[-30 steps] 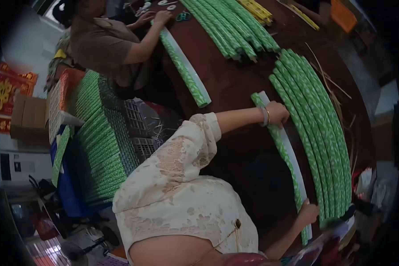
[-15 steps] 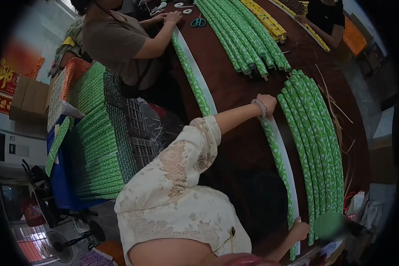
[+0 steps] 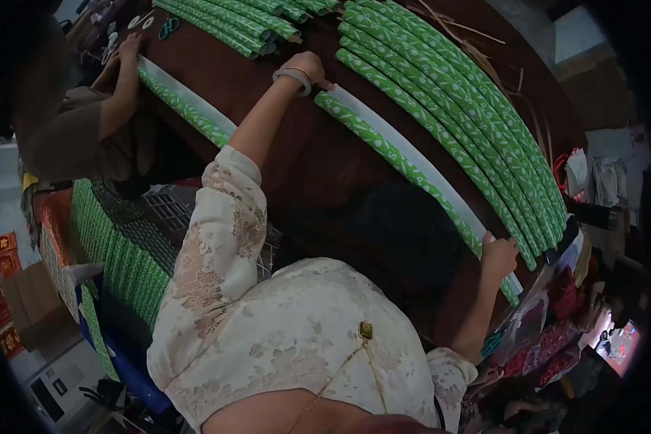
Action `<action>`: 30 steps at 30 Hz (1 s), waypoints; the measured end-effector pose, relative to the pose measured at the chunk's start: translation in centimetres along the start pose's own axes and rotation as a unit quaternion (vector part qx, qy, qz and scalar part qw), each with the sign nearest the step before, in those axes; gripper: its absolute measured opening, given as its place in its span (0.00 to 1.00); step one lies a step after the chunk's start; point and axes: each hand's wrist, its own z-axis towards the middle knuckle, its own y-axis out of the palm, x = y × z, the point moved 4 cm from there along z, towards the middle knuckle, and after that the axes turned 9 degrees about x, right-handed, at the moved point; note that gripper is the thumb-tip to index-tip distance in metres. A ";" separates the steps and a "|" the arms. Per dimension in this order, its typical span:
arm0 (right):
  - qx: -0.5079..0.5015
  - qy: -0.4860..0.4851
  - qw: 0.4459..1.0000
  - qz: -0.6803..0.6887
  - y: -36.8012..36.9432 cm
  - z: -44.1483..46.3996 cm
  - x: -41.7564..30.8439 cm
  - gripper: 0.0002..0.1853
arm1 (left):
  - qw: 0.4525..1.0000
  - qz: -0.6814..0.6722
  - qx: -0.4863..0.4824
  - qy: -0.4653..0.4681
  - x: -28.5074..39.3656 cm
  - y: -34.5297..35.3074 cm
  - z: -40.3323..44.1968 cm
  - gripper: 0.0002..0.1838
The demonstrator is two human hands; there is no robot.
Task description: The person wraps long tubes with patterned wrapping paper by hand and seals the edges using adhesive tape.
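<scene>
A long strip of green patterned wrapping paper (image 3: pixel 387 148), rolled narrow with a white edge showing, lies slantwise on the dark brown table in front of me. My left hand (image 3: pixel 305 66), with a bracelet at the wrist, is closed at its far end, fingertips on the paper. Closed over the near end is my right hand (image 3: pixel 499 259), and a short piece of green paper sticks out below it. Beside the strip rests a row of finished green rolls (image 3: pixel 441 94).
A co-worker's hand (image 3: pixel 129 49) is on another green paper strip (image 3: pixel 188 108) at left. More green rolls (image 3: pixel 231 25) and scissors (image 3: pixel 168 29) lie farther back. Stacked rolls (image 3: pixel 116 253) fill a crate at left; thin brown strips (image 3: pixel 521 108) lie at the table's far side.
My view has turned, so the table and rolls sit higher and farther left in the picture. Both hands stay at the two ends of the paper strip.
</scene>
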 end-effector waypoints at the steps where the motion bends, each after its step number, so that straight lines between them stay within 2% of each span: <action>1: -0.003 0.001 1.000 0.004 -0.3 0.0 -0.1 0.25 | 1.000 0.001 -0.002 0.004 0.1 0.0 0.1 0.26; 10: 0.010 0.004 1.000 0.001 -0.2 0.0 -0.1 0.24 | 0.999 0.043 -0.032 0.011 -0.2 0.3 0.8 0.25; 12: 0.006 0.013 1.000 0.010 -0.6 0.0 -0.1 0.23 | 1.000 0.031 -0.004 -0.003 0.1 0.2 0.3 0.25; 13: 0.006 0.016 1.000 0.021 -0.9 0.0 -0.2 0.23 | 0.997 0.067 -0.003 0.028 1.1 0.0 -0.2 0.20; 15: 0.010 0.026 0.999 0.023 -0.8 -0.1 0.0 0.22 | 0.979 0.184 0.082 -0.015 2.7 -0.1 -0.8 0.12; 16: 0.004 0.029 0.999 0.033 -0.7 -0.1 -0.1 0.22 | 0.954 0.232 0.182 0.059 4.0 -0.4 -1.9 0.08; 19: -0.001 0.041 0.998 0.049 -0.7 -0.1 0.0 0.22 | 0.949 0.182 0.210 0.148 8.4 -0.2 -4.7 0.08; 23: -0.021 0.044 0.998 0.049 -0.9 -0.1 -0.1 0.22 | 0.930 -0.004 0.159 0.330 14.2 2.9 -8.0 0.10; 25: -0.019 0.043 0.997 0.057 -1.0 -0.2 -0.2 0.22 | 0.942 -0.117 0.056 0.309 16.7 4.0 -9.5 0.09; 26: -0.017 0.048 0.997 0.056 -1.0 -0.2 -0.2 0.22 | 0.937 -0.142 0.041 0.316 17.5 4.5 -9.9 0.04; 27: -0.017 0.053 0.997 0.055 -1.1 -0.2 -0.2 0.22 | 0.936 -0.142 0.039 0.319 17.8 5.0 -9.8 0.04; 29: -0.011 0.053 0.997 0.054 -0.7 -0.2 -0.2 0.22 | 0.866 -0.124 0.099 0.473 18.9 6.2 -10.5 0.07; 30: -0.005 0.050 0.997 0.052 -0.5 -0.3 -0.1 0.23 | 0.875 -0.116 0.077 0.463 18.8 7.0 -10.5 0.08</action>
